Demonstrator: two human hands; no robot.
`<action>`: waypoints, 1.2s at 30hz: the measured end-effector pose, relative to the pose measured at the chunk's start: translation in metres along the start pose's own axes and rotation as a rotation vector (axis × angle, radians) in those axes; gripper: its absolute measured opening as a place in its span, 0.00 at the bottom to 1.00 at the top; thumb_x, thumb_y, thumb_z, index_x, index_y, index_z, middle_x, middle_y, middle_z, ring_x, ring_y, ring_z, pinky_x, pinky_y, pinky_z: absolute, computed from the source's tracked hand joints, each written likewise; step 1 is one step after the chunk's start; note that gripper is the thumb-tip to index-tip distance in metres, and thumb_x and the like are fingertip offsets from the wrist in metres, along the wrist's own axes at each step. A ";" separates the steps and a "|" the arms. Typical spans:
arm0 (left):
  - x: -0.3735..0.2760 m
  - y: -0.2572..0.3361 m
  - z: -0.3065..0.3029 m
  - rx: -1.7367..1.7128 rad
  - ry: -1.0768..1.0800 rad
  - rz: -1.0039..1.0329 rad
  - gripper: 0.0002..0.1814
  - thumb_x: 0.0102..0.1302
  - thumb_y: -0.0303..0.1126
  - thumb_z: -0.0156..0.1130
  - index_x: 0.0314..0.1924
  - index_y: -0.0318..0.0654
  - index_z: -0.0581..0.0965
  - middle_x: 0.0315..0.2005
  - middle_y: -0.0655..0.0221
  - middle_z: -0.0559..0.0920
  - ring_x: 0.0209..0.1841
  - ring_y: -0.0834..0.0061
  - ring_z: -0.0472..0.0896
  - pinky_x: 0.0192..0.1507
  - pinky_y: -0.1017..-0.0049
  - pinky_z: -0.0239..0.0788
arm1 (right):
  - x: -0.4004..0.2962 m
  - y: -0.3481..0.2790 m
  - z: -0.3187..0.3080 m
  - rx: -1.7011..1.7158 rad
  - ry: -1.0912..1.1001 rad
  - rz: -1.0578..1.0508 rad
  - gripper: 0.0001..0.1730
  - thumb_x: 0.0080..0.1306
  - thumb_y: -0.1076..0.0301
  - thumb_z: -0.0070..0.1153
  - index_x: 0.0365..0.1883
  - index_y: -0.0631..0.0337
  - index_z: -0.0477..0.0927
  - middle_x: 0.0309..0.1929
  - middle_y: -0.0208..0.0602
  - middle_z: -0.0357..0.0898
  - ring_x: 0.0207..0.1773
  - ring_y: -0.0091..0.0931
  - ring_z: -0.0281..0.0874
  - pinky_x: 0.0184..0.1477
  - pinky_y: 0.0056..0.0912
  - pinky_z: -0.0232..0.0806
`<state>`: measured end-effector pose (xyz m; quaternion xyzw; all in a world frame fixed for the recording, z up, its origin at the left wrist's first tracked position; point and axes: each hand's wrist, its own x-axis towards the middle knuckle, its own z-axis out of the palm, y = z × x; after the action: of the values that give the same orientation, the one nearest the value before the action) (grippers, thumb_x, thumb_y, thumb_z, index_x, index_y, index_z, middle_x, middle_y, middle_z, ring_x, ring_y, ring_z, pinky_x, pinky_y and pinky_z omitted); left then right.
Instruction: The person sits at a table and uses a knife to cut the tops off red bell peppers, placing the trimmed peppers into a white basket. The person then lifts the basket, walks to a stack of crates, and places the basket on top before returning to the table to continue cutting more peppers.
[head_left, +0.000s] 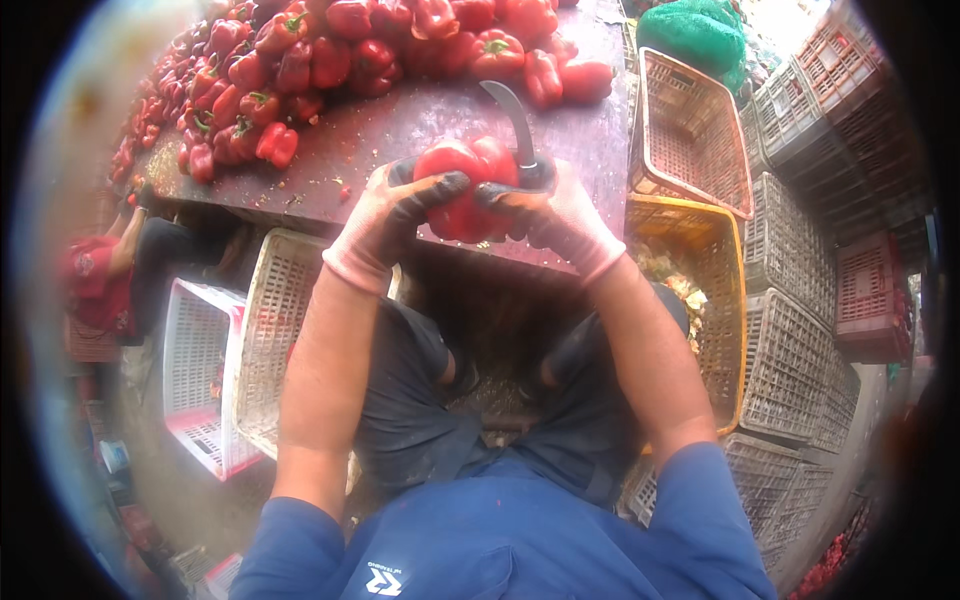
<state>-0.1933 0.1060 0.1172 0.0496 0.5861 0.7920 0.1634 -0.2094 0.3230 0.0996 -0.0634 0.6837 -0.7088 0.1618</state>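
Observation:
Both my hands, in pink work gloves with dark coated palms and fingers, hold one large red bell pepper (466, 187) above the table's near edge. My left hand (416, 196) grips its left side, with the thumb across the front. My right hand (531, 196) presses its right side with the thumb and also holds a knife with a curved blade (517, 120). The blade points up and away, beside the pepper; the knife's handle is mostly hidden in the glove. A heap of red bell peppers (330, 60) lies on the far part of the dark red table (330, 142).
Left of my legs stand a whitish plastic crate (262, 330) and a white and pink crate (199, 360). On the right are a yellow crate (731, 300) with plant scraps, an orange crate (694, 135) and stacked grey crates (787, 360). Another person (101, 277) sits at far left.

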 end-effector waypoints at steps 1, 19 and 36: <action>0.001 0.002 -0.001 -0.001 -0.011 0.011 0.21 0.62 0.36 0.72 0.51 0.30 0.81 0.43 0.66 0.85 0.46 0.75 0.83 0.52 0.72 0.74 | -0.001 -0.003 -0.001 0.004 -0.006 0.028 0.24 0.54 0.58 0.78 0.43 0.61 0.83 0.25 0.28 0.81 0.18 0.16 0.73 0.17 0.19 0.59; 0.014 -0.009 -0.005 0.194 0.123 0.201 0.26 0.64 0.31 0.68 0.60 0.29 0.76 0.47 0.66 0.83 0.48 0.78 0.81 0.57 0.75 0.72 | -0.004 -0.008 0.002 0.129 0.088 0.099 0.22 0.58 0.54 0.73 0.40 0.62 0.82 0.26 0.29 0.79 0.19 0.18 0.72 0.18 0.24 0.59; 0.020 -0.018 -0.030 -0.393 0.038 0.077 0.18 0.69 0.37 0.62 0.54 0.34 0.77 0.47 0.62 0.83 0.50 0.66 0.84 0.52 0.66 0.80 | 0.005 0.003 0.002 0.151 0.140 0.149 0.22 0.65 0.47 0.65 0.35 0.59 0.81 0.21 0.33 0.78 0.14 0.21 0.69 0.14 0.24 0.56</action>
<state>-0.2162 0.0898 0.0888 0.0243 0.4210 0.8976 0.1287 -0.2126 0.3198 0.0956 0.0495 0.6408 -0.7470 0.1702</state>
